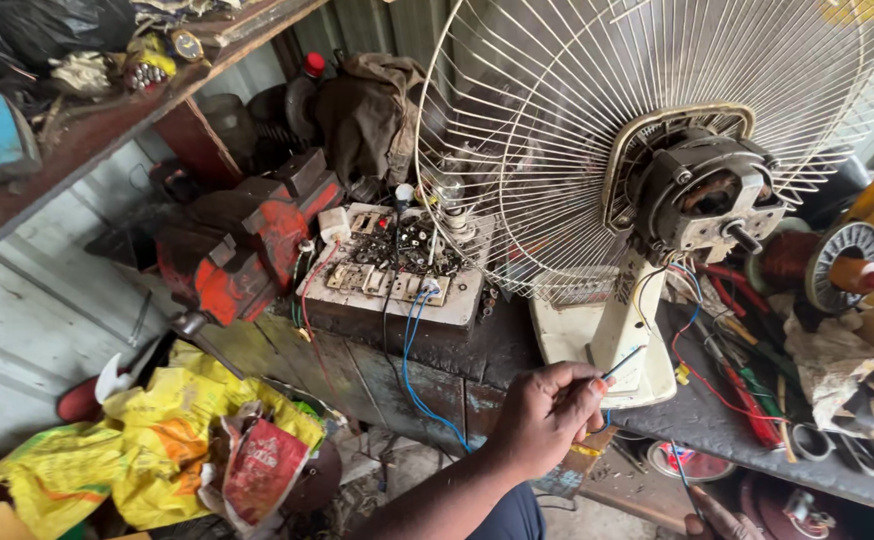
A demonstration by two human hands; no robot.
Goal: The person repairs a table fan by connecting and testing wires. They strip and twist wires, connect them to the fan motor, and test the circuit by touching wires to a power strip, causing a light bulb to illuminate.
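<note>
Red crumpled wrapper pkg on floor, lower left, w/ white print; lying against yellow plastic bags. No signs or screens seen.

The fan guard is thin wire with a cream coating, chipped and dull. The motor is bare dark metal, matt and greasy. The fan base is cream plastic, smooth but soiled. The vise is cast metal with worn red paint. The switchboard is off-white plastic, grimy. The wires carry glossy blue, red and black insulation. The bench is rough, dark, stained wood. The bags are crinkled glossy yellow plastic. The rag is coarse brown cloth.
</note>
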